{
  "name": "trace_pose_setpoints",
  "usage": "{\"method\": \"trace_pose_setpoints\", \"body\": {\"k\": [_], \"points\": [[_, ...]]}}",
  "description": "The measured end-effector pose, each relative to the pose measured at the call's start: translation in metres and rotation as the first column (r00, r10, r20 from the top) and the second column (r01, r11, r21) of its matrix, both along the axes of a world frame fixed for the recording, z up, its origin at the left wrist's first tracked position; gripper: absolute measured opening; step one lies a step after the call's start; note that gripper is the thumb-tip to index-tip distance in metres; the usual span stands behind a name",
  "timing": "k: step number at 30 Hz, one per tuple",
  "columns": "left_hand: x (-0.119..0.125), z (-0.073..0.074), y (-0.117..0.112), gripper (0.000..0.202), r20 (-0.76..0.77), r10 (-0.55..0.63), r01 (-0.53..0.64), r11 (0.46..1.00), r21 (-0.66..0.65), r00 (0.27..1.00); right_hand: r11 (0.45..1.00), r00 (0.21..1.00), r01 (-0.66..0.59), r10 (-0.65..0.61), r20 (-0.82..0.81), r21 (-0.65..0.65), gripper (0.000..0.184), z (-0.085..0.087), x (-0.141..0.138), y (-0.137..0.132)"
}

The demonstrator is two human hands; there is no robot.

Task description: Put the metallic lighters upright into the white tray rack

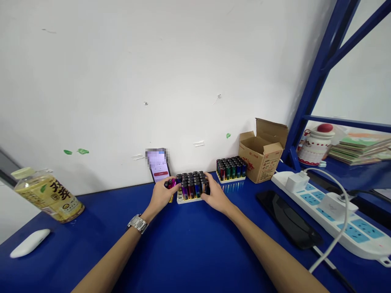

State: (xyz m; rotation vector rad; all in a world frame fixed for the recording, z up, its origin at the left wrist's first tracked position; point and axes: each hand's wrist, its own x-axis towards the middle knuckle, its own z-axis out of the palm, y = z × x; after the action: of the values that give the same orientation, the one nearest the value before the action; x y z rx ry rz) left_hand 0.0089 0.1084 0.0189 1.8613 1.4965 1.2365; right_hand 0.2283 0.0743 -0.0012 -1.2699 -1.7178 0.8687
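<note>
A white tray (pixel 183 200) packed with several colourful lighters stands upright on the blue table near the wall. My left hand (pixel 161 196) is closed round a few loose lighters (pixel 170 184) just left of that tray. My right hand (pixel 215 194) rests against the tray's right side, fingers curled on the lighters in its right-hand row. A second white tray (pixel 231 179) full of lighters stands a little further right and back.
A phone (pixel 159 166) leans on the wall behind the trays. An open cardboard box (pixel 263 151) stands right of them. A dark phone (pixel 287 219) and a power strip (pixel 336 215) lie to the right. A drink bottle (pixel 49 194) and a white mouse (pixel 29 243) are left.
</note>
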Motion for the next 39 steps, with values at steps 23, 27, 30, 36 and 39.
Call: {"method": "trace_pose_setpoints", "body": {"k": [23, 27, 30, 36, 39], "points": [[0.002, 0.015, -0.007, 0.026, -0.154, 0.005, -0.001, 1.0, 0.023, 0.988, 1.0, 0.999, -0.023, 0.023, -0.023, 0.022, 0.076, 0.004, -0.002, -0.002], [0.006, 0.011, -0.002, 0.034, -0.145, 0.06, -0.055, 0.998, 0.035, 0.988, 1.0, 1.0, 0.0, 0.0, 0.01, 0.021, 0.076, 0.003, -0.002, -0.003], [0.008, 0.011, 0.0, 0.032, -0.019, -0.034, 0.034, 0.999, 0.023, 0.999, 1.0, 1.0, 0.005, -0.006, 0.01, 0.026, 0.077, 0.003, -0.002, -0.002], [0.004, 0.027, 0.003, 0.033, 0.064, -0.161, 0.165, 0.984, -0.062, 0.985, 1.0, 1.0, 0.0, 0.0, -0.024, 0.023, 0.077, 0.003, -0.001, -0.002], [0.004, 0.036, 0.005, 0.035, 0.155, -0.112, 0.127, 0.988, -0.091, 0.982, 1.0, 0.999, 0.002, -0.002, -0.032, 0.023, 0.077, 0.004, -0.001, -0.002]]}}
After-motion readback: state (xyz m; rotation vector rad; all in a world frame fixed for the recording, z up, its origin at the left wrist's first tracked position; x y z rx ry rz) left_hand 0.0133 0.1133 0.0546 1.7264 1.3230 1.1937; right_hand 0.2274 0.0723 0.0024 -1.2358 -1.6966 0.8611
